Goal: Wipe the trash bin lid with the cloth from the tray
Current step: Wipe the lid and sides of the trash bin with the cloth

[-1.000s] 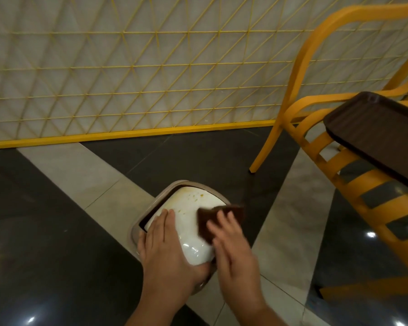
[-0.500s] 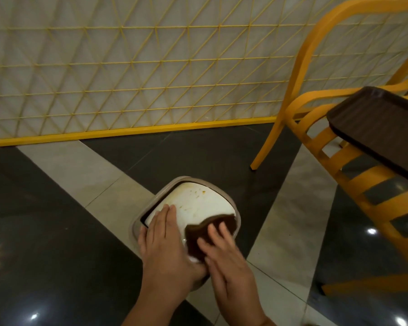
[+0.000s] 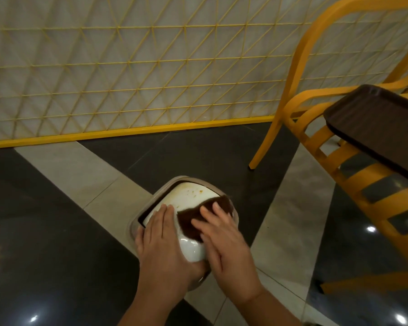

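1. The right hand (image 3: 224, 241) lies flat with straight fingers pressing the brown cloth (image 3: 198, 217) onto the white trash bin lid (image 3: 193, 196); it is spread out, not curled round the cloth.
2. The left hand (image 3: 163, 243) rests flat, fingers straight, on the lid's near-left part, just beside the cloth, apparently steadying it.
3. The brown stains (image 3: 194, 193) lie beyond the right hand's fingertips, on the lid's far part; the cloth's long axis runs across the lid.
4. Judgement: the right hand is nearer the stains, so the wipe should push forward, away from the body.
5. The tray (image 3: 372, 128) sits on the yellow chair (image 3: 320, 149), well apart to the right.
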Demonstrator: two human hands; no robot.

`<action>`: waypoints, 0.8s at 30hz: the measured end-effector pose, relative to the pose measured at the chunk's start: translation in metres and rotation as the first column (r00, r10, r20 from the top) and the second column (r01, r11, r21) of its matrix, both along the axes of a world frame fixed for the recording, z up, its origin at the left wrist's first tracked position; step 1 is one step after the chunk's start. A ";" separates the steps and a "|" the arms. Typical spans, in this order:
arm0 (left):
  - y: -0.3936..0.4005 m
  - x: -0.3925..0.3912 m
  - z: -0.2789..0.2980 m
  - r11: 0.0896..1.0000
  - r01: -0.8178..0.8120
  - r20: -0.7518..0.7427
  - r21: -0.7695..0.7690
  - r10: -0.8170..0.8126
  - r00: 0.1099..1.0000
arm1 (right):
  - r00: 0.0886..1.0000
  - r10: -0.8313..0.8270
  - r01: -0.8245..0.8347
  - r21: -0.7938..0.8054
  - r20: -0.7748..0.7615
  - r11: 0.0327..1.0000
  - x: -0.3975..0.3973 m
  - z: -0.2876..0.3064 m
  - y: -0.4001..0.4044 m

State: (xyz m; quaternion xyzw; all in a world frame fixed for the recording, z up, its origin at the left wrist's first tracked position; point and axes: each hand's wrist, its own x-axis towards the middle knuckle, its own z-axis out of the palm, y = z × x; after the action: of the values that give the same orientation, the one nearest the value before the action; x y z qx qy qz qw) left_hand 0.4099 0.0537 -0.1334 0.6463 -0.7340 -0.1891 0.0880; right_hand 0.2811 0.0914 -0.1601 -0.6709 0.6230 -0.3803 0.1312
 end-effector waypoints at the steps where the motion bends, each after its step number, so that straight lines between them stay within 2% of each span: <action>1: 0.000 0.000 0.000 1.000 0.007 -0.003 0.000 -0.007 1.000 | 1.000 -0.029 0.029 0.004 -0.012 1.000 -0.003 0.005 -0.012; 2: 0.000 0.000 0.000 1.000 0.018 0.000 0.005 -0.018 1.000 | 0.994 -0.102 0.100 0.049 0.030 0.994 -0.006 0.012 -0.024; 4: -0.001 0.004 0.002 0.998 0.061 0.017 0.027 -0.061 0.998 | 0.938 -0.268 0.215 0.240 0.221 0.947 -0.015 0.027 -0.045; 6: -0.009 0.012 0.007 0.991 0.123 0.010 0.060 -0.123 0.992 | 0.878 -0.348 0.220 0.368 0.330 0.904 -0.021 0.034 -0.049; 9: -0.027 0.030 0.014 0.963 0.242 0.055 0.123 -0.250 0.967 | 0.839 -0.376 0.214 0.396 0.394 0.893 -0.017 0.039 -0.028; 11: -0.033 0.040 0.020 0.955 0.266 0.106 0.130 -0.280 0.954 | 0.810 -0.408 0.251 0.379 0.421 0.891 -0.012 0.029 -0.009; 13: -0.032 0.049 0.026 0.984 0.153 0.105 0.093 -0.162 0.981 | 0.805 -0.425 0.284 0.360 0.413 0.888 -0.009 0.016 0.010; 15: -0.025 0.052 0.030 0.995 0.022 0.068 0.095 -0.028 0.997 | 0.848 -0.398 0.297 0.308 0.350 0.904 -0.006 0.005 0.024; 17: -0.018 0.042 0.030 0.982 -0.038 0.014 0.187 0.036 0.999 | 0.924 -0.298 0.263 0.166 0.242 0.950 -0.003 0.000 0.032; 19: -0.013 0.028 0.023 0.968 -0.107 -0.069 0.228 0.126 0.990 | 0.975 -0.166 0.152 0.100 0.146 0.983 0.002 0.005 0.026; 22: -0.010 0.018 0.007 0.974 -0.179 -0.153 0.140 0.200 0.968 | 1.000 0.003 -0.005 0.113 0.020 0.994 0.002 0.019 -0.001; 24: -0.010 0.020 -0.002 0.982 -0.169 -0.183 0.088 0.183 0.966 | 0.999 0.029 -0.036 0.172 0.044 0.984 -0.003 0.028 -0.024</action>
State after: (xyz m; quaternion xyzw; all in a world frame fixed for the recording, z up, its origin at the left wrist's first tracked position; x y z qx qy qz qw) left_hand 0.4297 0.0434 -0.1359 0.6906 -0.6548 -0.2676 0.1509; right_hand 0.2777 0.0675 -0.1321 -0.6590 0.6398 -0.3364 0.2079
